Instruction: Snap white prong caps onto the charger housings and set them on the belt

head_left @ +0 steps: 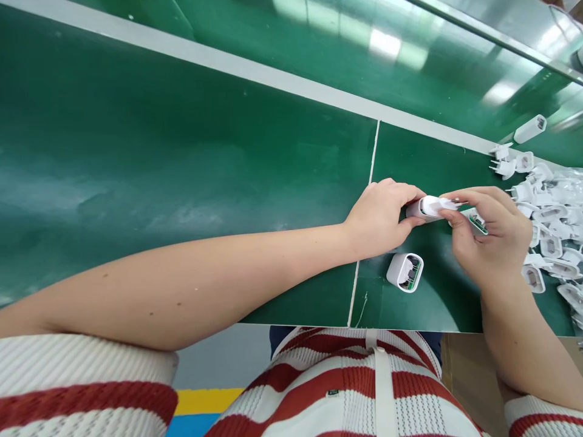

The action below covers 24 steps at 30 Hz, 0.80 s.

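Note:
My left hand (380, 218) is closed around a white charger housing (426, 208), held just above the green work surface (182, 182). My right hand (494, 240) pinches the other end of that housing with thumb and forefinger, and a second part with a green circuit board (476, 223) is tucked in its fingers. Another white charger shell (405, 272), open end showing a green board inside, lies on the surface just below my hands.
A heap of several white plug caps and shells (549, 224) lies at the right edge. One assembled white charger (529, 128) sits farther back right. A grey strip (273, 73) runs across the green surface, and a thin white seam (364, 237) crosses it.

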Motion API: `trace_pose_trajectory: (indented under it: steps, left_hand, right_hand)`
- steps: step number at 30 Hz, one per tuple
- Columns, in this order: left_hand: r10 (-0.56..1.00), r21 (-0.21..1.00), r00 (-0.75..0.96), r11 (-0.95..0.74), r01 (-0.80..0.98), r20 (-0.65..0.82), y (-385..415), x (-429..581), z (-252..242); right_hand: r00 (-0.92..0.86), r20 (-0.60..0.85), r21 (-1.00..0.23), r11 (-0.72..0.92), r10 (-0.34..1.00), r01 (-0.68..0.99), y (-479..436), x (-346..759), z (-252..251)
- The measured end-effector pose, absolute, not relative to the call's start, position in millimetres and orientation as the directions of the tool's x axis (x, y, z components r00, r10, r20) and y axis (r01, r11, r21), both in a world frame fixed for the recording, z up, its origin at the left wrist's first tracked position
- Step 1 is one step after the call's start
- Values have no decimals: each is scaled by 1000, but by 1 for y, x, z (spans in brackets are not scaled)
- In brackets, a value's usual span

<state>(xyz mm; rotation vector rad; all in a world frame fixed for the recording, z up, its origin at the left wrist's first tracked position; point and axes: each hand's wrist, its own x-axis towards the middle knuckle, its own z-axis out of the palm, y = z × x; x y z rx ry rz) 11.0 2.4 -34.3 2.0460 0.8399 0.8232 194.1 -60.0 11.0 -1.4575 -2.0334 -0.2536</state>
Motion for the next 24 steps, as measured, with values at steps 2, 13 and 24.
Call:
trace_pose_trajectory:
  steps: [2, 13, 24]
  left_hand:
    - [771, 818, 578, -499, 286, 267, 2, 11, -33]
    - [775, 820, 574, -494, 289, 265, 2, 11, -32]
    - [764, 806, 578, -519, 285, 287, 3, 10, -33]
  right_hand:
    - [-175, 574, -211, 351, 800, 912, -61, 195, 14]
    - [-262, 543, -145, 396, 798, 907, -56, 198, 16]
    - [-235, 563, -127, 364, 792, 923, -62, 196, 18]
